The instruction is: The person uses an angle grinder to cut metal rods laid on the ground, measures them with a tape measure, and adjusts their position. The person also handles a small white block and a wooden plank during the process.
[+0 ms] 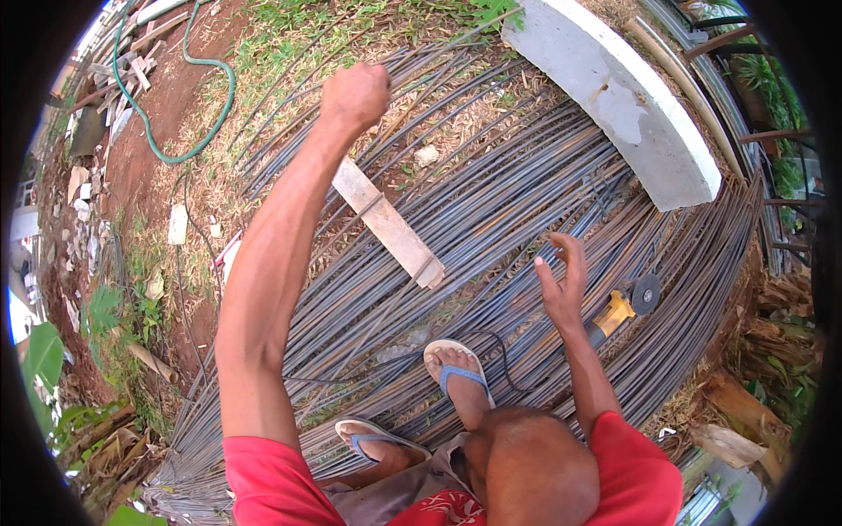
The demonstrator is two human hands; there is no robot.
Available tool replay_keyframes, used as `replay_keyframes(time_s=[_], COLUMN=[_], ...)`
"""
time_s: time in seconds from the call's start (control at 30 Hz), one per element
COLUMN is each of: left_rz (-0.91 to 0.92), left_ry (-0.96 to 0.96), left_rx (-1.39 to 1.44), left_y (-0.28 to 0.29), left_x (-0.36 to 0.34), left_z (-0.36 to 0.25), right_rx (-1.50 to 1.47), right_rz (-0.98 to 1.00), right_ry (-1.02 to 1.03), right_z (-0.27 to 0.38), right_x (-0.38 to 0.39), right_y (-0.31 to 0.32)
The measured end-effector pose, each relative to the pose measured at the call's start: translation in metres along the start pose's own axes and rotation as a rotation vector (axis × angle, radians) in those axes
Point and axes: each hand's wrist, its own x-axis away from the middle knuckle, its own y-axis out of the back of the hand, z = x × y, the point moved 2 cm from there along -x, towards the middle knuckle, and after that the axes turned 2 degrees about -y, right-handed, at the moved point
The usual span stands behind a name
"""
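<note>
Here we are, and our left hand [355, 95] is curled into a tight fist out over the far ends of the long, thin, grey-brown steel rods [491, 235]; whether one sits inside it, we cannot tell. Our right hand [566, 279] hangs over the same rods, thumb and fingers wide apart, nothing held! Just beside that forearm lies a yellow-and-grey angle grinder [617, 310] with a dark round disc. Between our hands, a pale flat board [390, 226] rests across the rods, and beyond it stretches a grey-white concrete slab [614, 110].
</note>
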Motion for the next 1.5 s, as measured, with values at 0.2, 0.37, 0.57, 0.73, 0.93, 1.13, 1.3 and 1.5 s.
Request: replay_keyframes(time_s=[0.2,0.37,0.57,0.73,0.93,1.13,1.3,1.5], left_rz=[-0.066,-0.024,-0.12,-0.436,-0.362,-0.267,-0.281,-0.238], left_ry=[0.165,0.275,0.385,0.19,0.293,0.568,0.69,0.79], left_rx=[-0.096,-0.049,0.048,0.062,0.225,0.332,0.355,0.414], left_y=[-0.027,-0.066,-0.087,-0.056,-0.04,-0.052,-0.075,-0.095], left_x=[0.049,0.07,0.097,0.161,0.27,0.376,0.43,0.451], left_z=[0.141,0.169,0.181,0.185,0.207,0.233,0.242,0.236], right_rx=[-0.014,0.225,0.599,0.704,0.638,0.747,0.628,0.693], right_rz=[0.188,0.345,0.669,0.808,0.741,0.937,0.794,0.859], right_ry=[0.372,0.641,0.708,0.939,1.187,1.005,1.025,1.017], right_z=[0.029,0.032,0.059,0.063,0.057,0.084,0.075,0.084], right_x=[-0.158,-0.268,-0.32,-0.333,-0.339,-0.34,-0.325,-0.327], right_y=[-0.111,-0.193,-0.256,-0.277,-0.283,-0.287,-0.291,-0.311])
